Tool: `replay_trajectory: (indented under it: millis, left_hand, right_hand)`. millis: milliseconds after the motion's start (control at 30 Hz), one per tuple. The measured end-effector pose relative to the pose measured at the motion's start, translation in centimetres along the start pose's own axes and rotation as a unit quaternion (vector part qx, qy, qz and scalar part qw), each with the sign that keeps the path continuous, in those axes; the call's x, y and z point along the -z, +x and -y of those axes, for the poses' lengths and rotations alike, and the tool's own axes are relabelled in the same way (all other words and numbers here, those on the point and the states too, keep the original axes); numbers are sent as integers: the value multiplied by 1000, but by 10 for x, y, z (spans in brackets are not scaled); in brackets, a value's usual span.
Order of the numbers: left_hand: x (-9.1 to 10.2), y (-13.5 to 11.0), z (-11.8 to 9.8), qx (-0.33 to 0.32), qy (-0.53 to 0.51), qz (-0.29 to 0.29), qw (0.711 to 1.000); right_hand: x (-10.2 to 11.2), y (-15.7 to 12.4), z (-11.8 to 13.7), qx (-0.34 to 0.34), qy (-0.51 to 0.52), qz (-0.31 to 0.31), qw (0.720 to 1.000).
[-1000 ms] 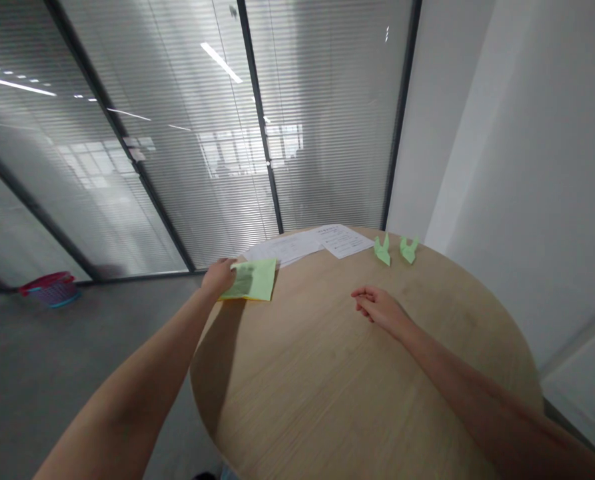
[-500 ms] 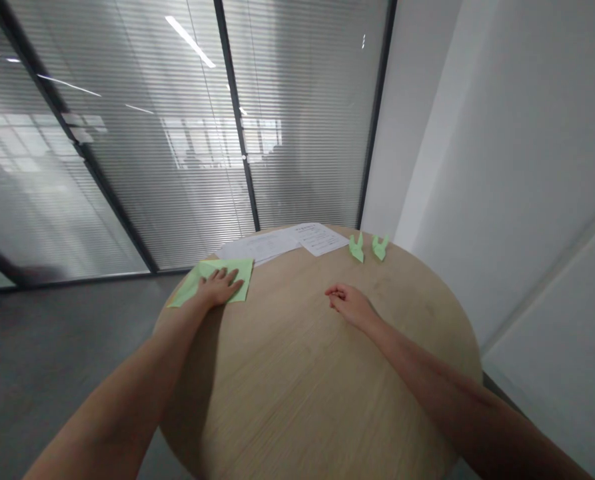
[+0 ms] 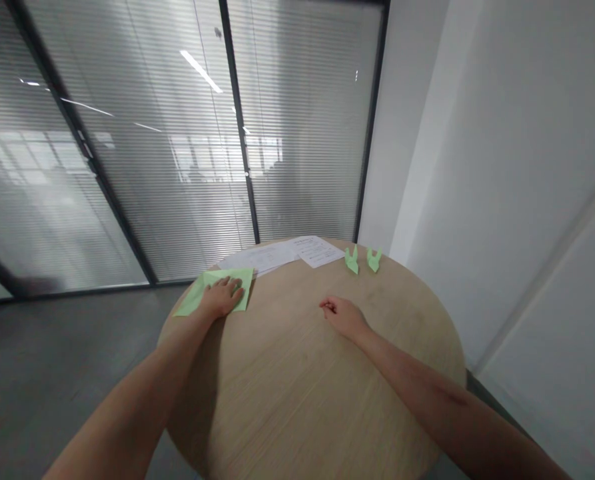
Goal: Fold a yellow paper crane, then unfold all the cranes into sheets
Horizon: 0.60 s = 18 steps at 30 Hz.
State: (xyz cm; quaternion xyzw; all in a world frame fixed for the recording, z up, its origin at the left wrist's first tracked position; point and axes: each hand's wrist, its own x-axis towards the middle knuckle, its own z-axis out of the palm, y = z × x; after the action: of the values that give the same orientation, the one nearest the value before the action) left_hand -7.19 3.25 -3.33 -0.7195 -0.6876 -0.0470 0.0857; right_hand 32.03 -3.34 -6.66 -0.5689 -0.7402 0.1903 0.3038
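Observation:
My left hand (image 3: pixel 222 297) lies flat, fingers stretched out, on a light green paper sheet (image 3: pixel 197 300) at the far left edge of the round wooden table (image 3: pixel 307 380). The sheet sticks out past the table's rim on its left side. My right hand (image 3: pixel 341 313) rests on the tabletop near the middle, fingers curled in loosely, with nothing visible in them. Two small folded green paper figures (image 3: pixel 360 259) stand at the far side of the table, beyond my right hand.
White printed sheets (image 3: pixel 287 252) lie at the table's far edge, between the green sheet and the folded figures. A glass partition with blinds (image 3: pixel 177 147) stands behind the table. A white wall (image 3: pixel 517 167) runs close along the right. Grey floor (image 3: pixel 52 360) lies to the left.
My left hand went from gripping the green sheet's edge to lying flat on top of it. The right hand has curled slightly and barely moved. The view shifted.

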Motion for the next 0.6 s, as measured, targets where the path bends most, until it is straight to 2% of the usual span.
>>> replay_trajectory:
  millis: [133,233,367,500,600]
  left_hand:
    - [13,-7,-7,-38,-2,-46,998]
    - [30,-10,-26,-74,-29,-77,994]
    - [39,-11,-80,-134,-98,-82,983]
    - [21,-20,-150,-185,-150,-49,970]
    - [4,-31,-185,-230,-146,-52,961]
  right_hand:
    - [-2,0,1,21,-24,-3,999]
    - [-3,1,0,16,-31,4,999]
    - [-3,0,-1,13,-48,-1,999]
    - [-2,2,1,29,-96,-20,995]
    - [0,10,0,35,-145,-33,988]
